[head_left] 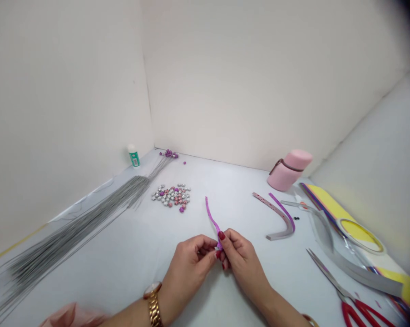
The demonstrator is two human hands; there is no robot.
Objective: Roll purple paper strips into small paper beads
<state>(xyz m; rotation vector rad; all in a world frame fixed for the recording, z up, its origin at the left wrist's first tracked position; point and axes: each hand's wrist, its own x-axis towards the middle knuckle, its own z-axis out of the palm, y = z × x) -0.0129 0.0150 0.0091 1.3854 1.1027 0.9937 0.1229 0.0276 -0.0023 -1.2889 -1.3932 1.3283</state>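
Well, both hands work close together above the tabletop (pixel 235 181), and a narrow purple paper strip (pixel 212 219) rises from between them, its free end curving away from the person. The left hand (pixel 187 268) has a narrow grip, with thumb and fingers closed on the strip's lower end. The right hand (pixel 242 259) pinches the same end just beside it, its red-nailed thumb (pixel 221 235) pressed against the paper. The very tip of the strip is hidden by the fingers. A gold wristwatch (pixel 153 302) circles the left wrist.

Ahead lies a heap of small silver and pink pieces (pixel 170 197). Farther left are a long bundle of grey wires (pixel 71 231) and a small green-labelled bottle (pixel 134 156). To the right are a pink cylindrical container (pixel 288 170), two bent paper strips (pixel 279 218), and red-handled scissors (pixel 354 306).
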